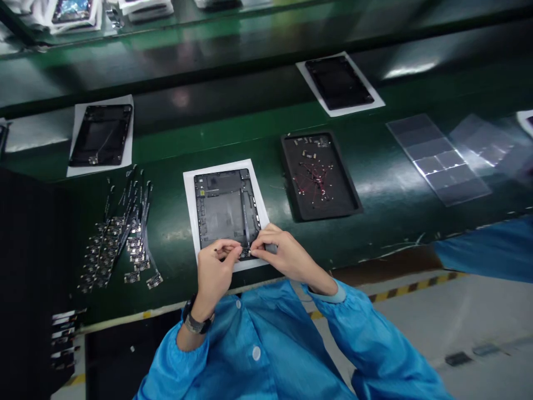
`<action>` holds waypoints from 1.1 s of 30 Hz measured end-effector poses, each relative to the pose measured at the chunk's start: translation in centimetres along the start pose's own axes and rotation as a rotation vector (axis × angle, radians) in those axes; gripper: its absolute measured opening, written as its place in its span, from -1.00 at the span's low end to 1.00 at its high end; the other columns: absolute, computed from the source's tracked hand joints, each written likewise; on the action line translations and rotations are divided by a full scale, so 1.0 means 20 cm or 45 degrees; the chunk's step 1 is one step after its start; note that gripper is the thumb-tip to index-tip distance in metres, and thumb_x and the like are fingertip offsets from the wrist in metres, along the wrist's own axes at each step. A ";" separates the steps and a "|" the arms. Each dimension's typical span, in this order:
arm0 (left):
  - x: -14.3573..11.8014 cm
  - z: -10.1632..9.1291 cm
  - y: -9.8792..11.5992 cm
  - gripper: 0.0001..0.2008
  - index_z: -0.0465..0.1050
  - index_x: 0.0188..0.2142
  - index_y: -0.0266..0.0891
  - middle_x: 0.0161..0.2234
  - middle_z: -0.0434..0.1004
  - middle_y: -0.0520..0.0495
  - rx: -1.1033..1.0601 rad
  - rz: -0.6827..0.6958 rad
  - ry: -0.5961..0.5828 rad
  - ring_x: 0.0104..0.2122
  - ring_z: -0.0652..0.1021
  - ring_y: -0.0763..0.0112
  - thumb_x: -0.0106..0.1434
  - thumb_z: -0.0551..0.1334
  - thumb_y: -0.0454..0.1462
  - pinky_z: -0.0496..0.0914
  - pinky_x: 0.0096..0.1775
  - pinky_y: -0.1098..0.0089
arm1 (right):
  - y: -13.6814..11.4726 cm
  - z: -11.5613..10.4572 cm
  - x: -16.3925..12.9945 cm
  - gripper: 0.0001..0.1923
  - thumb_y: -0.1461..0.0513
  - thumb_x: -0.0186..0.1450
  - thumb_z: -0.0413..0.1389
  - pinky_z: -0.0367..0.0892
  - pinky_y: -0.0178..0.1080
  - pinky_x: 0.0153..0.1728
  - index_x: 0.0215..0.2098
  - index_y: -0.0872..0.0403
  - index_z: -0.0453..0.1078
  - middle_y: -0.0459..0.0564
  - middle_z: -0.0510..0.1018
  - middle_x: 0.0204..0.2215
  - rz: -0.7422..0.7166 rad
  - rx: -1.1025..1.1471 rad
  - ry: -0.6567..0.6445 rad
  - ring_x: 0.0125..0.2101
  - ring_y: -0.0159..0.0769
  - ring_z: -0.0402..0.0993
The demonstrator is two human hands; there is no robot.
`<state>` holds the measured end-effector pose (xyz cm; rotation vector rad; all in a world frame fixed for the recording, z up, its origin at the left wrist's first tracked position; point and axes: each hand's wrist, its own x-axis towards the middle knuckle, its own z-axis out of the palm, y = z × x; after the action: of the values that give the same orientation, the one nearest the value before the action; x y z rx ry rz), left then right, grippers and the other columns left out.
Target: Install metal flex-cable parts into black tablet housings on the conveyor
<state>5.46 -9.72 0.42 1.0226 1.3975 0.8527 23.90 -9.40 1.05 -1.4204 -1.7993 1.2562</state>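
Note:
A dark tablet back shell (222,208) lies on a white sheet (189,191) on the green bench in front of me. A thin black flex cable (245,222) runs down its right side to the near edge. My left hand (216,269) and my right hand (283,253) meet at that near edge, fingertips pinching the small connector end of the flex cable against the shell. The left wrist wears a watch.
A pile of several loose flex cables (120,236) lies left of the shell. A black tray (318,175) with small red-wired parts sits to the right. Two more shells on white sheets (100,133) (339,83) rest farther back. Clear film strips (437,158) lie at right.

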 end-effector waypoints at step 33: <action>0.01 0.01 0.10 -0.85 0.35 -0.41 -0.23 -0.39 0.38 0.02 0.652 0.212 -0.491 -0.38 0.40 0.41 0.24 0.15 -0.46 0.25 -0.28 0.39 | 0.04 -0.02 -0.01 -0.87 0.33 0.28 0.23 0.25 -0.20 -0.25 -0.44 0.06 0.50 -0.07 0.53 -0.48 -0.115 0.036 -0.086 -0.30 -0.24 0.31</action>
<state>5.93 -8.81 2.17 1.6174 1.2289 0.3797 24.63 -9.55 0.49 -1.2811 -1.8607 1.2921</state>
